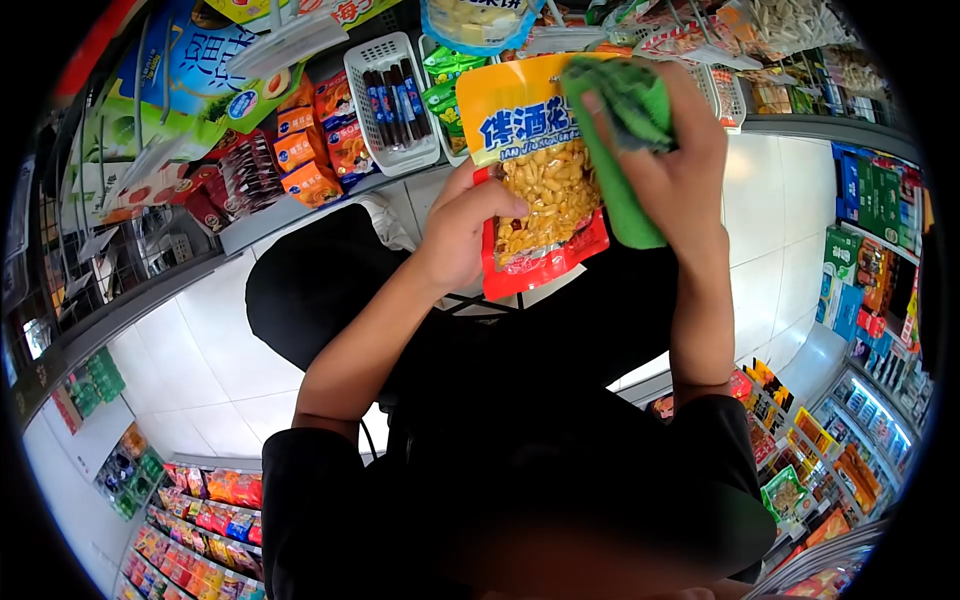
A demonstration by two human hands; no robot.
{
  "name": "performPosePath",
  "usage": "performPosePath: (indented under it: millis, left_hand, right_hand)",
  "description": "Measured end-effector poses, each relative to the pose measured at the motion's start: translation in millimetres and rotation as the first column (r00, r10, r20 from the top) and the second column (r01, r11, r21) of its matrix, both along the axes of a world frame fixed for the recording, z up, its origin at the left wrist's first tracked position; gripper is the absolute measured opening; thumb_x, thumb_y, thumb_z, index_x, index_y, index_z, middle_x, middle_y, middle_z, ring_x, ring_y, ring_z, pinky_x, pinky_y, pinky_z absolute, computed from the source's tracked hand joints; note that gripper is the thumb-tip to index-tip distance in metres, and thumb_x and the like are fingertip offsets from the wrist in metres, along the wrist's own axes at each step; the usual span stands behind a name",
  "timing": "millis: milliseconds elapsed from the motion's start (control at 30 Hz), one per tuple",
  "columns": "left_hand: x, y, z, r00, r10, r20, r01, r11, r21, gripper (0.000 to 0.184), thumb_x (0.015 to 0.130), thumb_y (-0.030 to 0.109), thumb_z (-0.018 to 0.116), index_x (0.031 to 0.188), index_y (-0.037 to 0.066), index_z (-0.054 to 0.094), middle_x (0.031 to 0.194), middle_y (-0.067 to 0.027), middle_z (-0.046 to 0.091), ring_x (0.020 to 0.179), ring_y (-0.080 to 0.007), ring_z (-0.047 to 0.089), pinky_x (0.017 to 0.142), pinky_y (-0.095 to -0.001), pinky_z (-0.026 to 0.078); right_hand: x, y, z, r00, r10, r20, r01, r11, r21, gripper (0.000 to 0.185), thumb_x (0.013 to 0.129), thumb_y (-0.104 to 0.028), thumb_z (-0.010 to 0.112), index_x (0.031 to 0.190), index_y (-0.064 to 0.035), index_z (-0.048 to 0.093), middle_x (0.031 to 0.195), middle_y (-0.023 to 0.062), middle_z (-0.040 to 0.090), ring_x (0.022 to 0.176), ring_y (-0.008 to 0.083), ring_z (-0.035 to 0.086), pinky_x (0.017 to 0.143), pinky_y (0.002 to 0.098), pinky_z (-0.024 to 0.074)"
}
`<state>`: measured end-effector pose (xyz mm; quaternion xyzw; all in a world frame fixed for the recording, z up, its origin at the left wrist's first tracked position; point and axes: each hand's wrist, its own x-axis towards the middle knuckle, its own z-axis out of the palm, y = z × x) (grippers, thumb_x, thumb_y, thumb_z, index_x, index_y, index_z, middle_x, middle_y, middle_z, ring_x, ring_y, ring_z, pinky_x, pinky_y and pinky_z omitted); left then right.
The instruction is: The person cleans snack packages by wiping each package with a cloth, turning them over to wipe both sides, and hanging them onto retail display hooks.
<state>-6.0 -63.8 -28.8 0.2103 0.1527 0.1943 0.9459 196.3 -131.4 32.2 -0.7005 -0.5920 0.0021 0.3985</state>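
Note:
A yellow and red bag of peanuts (548,190) with a clear window is held up in front of me. My left hand (462,228) grips its left edge, the thumb lying across the window. A green cloth (625,195) is bunched in my right hand (680,160), pressed against the bag's upper right front. The cloth covers part of the printed lettering and hangs down along the bag's right side. The fingers of my right hand are partly hidden behind the cloth.
A shelf ahead bears a white basket (412,155) of dark stick packs, orange snack packets (305,150) and a blue-edged bag (478,25). White floor tiles (765,220) show beyond my legs. Stocked shelves stand behind on both sides, with a lit cooler (865,410) at the right.

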Motion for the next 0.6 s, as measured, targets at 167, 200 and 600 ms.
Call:
performPosePath:
  millis: [167, 200, 600]
  left_hand:
    - [1, -1, 1, 1.0, 0.008, -0.023, -0.007, 0.998, 0.055, 0.057, 0.081, -0.001, 0.051, 0.138, -0.005, 0.048, 0.132, -0.0188, 0.061, 0.122, -0.0299, 0.062, 0.107, -0.0426, 0.048]
    - [2, -1, 1, 1.0, 0.007, -0.03, -0.005, 0.998, 0.061, 0.058, 0.08, -0.001, 0.051, 0.138, -0.005, 0.048, 0.132, -0.0189, 0.061, 0.122, -0.0302, 0.062, 0.107, -0.0429, 0.048]
    - [1, 3, 5, 0.997, 0.072, 0.035, -0.073, 0.997, 0.025, 0.064, 0.078, 0.0, 0.047, 0.142, -0.007, 0.041, 0.14, -0.0243, 0.055, 0.129, -0.037, 0.058, 0.111, -0.049, 0.047]
  right_hand:
    - [-2, -2, 1, 0.999, -0.016, -0.038, 0.015, 0.999, -0.031, 0.026, 0.086, -0.012, 0.079, 0.106, 0.0012, 0.068, 0.092, 0.0085, 0.068, 0.082, 0.0154, 0.065, 0.075, 0.0279, 0.0505]
    - [-1, -1, 1, 0.996, -0.055, -0.064, 0.053, 0.998, -0.026, 0.026, 0.086, -0.011, 0.079, 0.106, 0.0012, 0.067, 0.092, 0.0088, 0.068, 0.082, 0.0158, 0.065, 0.075, 0.028, 0.0504]
    - [5, 0, -2, 0.992, 0.093, 0.088, -0.09, 0.995, -0.033, 0.024, 0.088, -0.014, 0.079, 0.105, -0.0004, 0.068, 0.091, 0.0086, 0.071, 0.08, 0.0156, 0.067, 0.073, 0.0292, 0.0514]
